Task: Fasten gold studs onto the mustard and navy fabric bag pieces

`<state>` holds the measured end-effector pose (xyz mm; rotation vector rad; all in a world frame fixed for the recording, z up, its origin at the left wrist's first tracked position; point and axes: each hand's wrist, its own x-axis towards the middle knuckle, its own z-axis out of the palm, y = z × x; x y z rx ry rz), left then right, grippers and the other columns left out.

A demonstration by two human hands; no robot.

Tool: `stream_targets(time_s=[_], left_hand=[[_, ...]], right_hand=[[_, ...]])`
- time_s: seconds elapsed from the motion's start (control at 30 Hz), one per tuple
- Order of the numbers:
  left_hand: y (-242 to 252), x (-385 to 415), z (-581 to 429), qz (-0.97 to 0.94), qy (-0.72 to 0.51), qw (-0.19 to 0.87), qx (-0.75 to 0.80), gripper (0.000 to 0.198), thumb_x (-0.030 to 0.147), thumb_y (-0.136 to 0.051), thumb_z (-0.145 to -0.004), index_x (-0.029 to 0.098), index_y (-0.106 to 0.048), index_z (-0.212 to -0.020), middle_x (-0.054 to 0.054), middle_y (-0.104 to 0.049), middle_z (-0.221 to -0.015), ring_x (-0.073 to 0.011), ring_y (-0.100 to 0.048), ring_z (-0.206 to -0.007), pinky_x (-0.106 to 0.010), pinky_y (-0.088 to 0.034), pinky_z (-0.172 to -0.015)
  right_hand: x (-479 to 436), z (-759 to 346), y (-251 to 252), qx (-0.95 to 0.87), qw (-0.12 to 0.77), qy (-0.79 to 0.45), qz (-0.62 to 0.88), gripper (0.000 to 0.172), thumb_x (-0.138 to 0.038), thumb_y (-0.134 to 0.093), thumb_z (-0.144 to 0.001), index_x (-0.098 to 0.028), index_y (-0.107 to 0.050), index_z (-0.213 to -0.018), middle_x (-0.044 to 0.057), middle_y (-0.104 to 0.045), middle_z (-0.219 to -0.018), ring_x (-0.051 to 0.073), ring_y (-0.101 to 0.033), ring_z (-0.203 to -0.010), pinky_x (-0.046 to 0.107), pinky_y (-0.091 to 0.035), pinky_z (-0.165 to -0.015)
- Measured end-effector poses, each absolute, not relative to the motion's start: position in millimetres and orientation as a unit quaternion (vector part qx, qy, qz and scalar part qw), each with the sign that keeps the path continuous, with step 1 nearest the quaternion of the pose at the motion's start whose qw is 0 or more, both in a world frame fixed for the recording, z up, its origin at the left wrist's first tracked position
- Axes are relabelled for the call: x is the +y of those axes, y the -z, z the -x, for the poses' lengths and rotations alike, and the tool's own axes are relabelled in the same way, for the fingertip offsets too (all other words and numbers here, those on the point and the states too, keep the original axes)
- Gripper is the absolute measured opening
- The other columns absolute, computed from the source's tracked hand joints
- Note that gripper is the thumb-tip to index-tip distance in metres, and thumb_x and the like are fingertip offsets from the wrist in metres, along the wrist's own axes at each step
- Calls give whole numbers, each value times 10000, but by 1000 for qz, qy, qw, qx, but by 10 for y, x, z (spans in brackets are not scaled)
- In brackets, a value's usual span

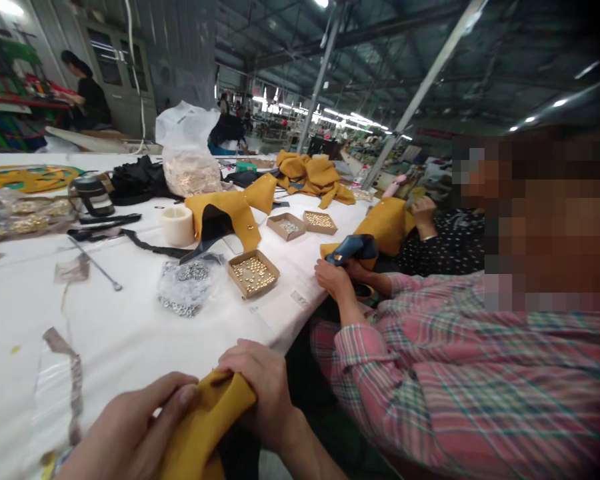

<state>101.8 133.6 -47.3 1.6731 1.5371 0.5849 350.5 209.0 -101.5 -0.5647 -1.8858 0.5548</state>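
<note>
A folded piece of yellow fabric [205, 423] is between my two hands at the table's front edge. My left hand [143, 423] grips its left side, thumb and fingers pressed together on it. On the other side, my right hand [263, 387] is wrapped over the fabric's upper right part, fingers bent. Beyond my hands stands a cardboard tray of gold studs [253, 273], with a plastic bag of silver rings [185, 287] to its left.
At the right, a person in a plaid shirt [430, 360] works on yellow and blue material. Farther back are two small cardboard trays [286, 227], a white tape roll [177, 225] and yellow fabric pieces [310, 175]. A metal rod [97, 267] lies on the white table [130, 327].
</note>
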Motion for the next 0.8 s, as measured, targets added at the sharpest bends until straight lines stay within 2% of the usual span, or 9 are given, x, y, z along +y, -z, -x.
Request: stream_targets(time_s=[0.03, 0.07, 0.13, 0.2, 0.27, 0.37, 0.53, 0.7, 0.8], left_hand=[[409, 1606, -972, -671, -217, 369, 605, 613, 787, -459, -1146, 314, -836, -1049, -15, -850, -926, -231, -811, -823, -262, -646, -772], [341, 1905, -950, -675, -219, 344, 615, 610, 775, -472, -1133, 305, -837, -998, -15, -832, -878, -229, -791, -788, -280, -621, -736], [228, 2556, -993, -706, -235, 270, 611, 427, 623, -582, -1093, 292, -850, -1055, -12, -850, -943, -233, -788, -821, -310, -604, -780], [193, 3206, -1141, -752, -212, 213, 587, 326, 422, -593, -1055, 263, -876, -1090, -51, -881, -1036, -268, -815, -949, -349, -599, -871], [253, 3771, -1345, -774, -192, 188, 574, 287, 349, -635, -1041, 253, -902, -1079, -94, -888, -1117, -301, -813, -1047, -371, -596, -936], [457, 4339, -1633, -801, -149, 170, 554, 189, 280, -727, -1023, 232, -910, -1031, -123, -880, -1115, -297, -800, -1040, -375, -591, -932], [748, 4588, -1851, -824, -83, 159, 537, 92, 284, -856, -1034, 198, -879, -1059, -93, -864, -1094, -272, -785, -1013, -429, -611, -991], [766, 4519, -1896, -829, -40, 143, 539, 38, 221, -853, -1042, 222, -891, -1045, -57, -873, -1080, -279, -794, -1024, -472, -604, -1052], [784, 4483, -1931, -832, -29, 118, 541, 87, 175, -819, -1056, 209, -870, -994, -54, -861, -1062, -283, -783, -1045, -528, -580, -1141]], right_hand=[[2130, -3504, 1089, -785, 530, -223, 230, 140, -309, -740, -1112, -228, -772, -1221, 69, -881, -1124, 224, -861, -1043, 420, -665, -1141], [2166, -3495, 1156, -782, 540, -219, 223, 152, -323, -732, -1122, -227, -771, -1233, 72, -881, -1136, 220, -861, -1049, 413, -667, -1131], [2219, -3459, 1255, -771, 559, -219, 212, 172, -335, -723, -1132, -225, -772, -1256, 76, -879, -1145, 211, -857, -1054, 360, -689, -1005], [2250, -3414, 1304, -763, 567, -224, 214, 180, -348, -714, -1138, -227, -774, -1256, 73, -876, -1128, 210, -855, -1036, 336, -686, -915], [2267, -3380, 1308, -755, 579, -223, 211, 215, -401, -676, -1163, -224, -771, -1240, 66, -871, -1076, 208, -855, -972, 338, -682, -887], [2279, -3371, 1271, -741, 609, -202, 198, 286, -448, -583, -1232, -224, -759, -1207, 44, -858, -990, 184, -850, -891, 315, -665, -833], [2302, -3395, 1247, -739, 622, -179, 189, 287, -454, -575, -1266, -226, -738, -1206, 21, -852, -969, 151, -843, -855, 277, -653, -811], [2322, -3369, 1292, -737, 621, -180, 197, 339, -467, -524, -1284, -227, -744, -1191, 19, -848, -958, 145, -839, -854, 278, -664, -829], [2329, -3366, 1300, -738, 621, -176, 195, 338, -468, -529, -1282, -227, -747, -1188, 16, -850, -956, 145, -838, -855, 278, -662, -820]])
